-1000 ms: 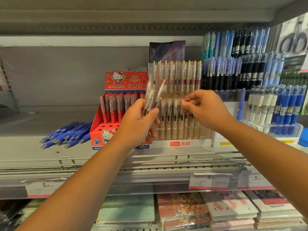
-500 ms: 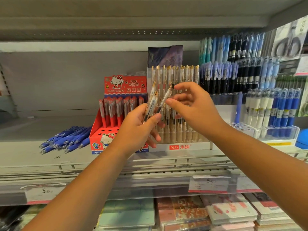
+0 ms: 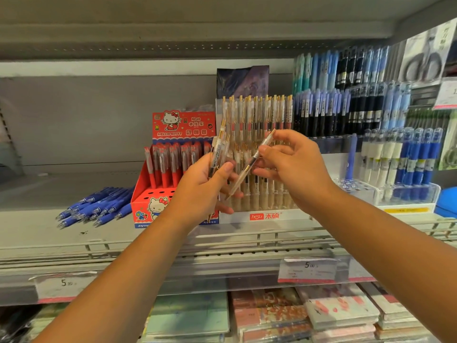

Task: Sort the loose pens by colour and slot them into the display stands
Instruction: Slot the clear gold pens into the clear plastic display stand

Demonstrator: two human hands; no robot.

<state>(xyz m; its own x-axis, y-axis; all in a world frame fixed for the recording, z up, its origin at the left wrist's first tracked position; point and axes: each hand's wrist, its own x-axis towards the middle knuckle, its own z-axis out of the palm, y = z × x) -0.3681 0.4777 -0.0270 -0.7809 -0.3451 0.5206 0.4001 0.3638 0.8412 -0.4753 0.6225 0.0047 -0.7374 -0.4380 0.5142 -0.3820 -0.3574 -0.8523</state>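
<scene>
Price tags (image 3: 308, 269) up front — notebooks (image 3: 342, 310) below; possibly scissors (image 3: 424, 61) top right.

**OCCLUDED AND ILLEGIBLE ZONES**

The left hand (image 3: 202, 194) covers the lower ends of its pens (image 3: 218, 154) and the red stand's (image 3: 146, 204) 4 o'clock corner. The right hand (image 3: 296, 169), pinching a single pen (image 3: 251, 165), screens the clear stand's (image 3: 284, 216) front rows. Price label (image 3: 306, 271) print at 5 o'clock: illegible. Blue box (image 3: 448, 200) at 3 o'clock: cropped.

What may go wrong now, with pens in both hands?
The right hand pinches the single pen only near its top, tilted; it might slip onto the shelf. The left hand holds a fanned bundle of pens; one may slide out. The clear stand looks crowded, so pushing in could knock neighbours.
</scene>
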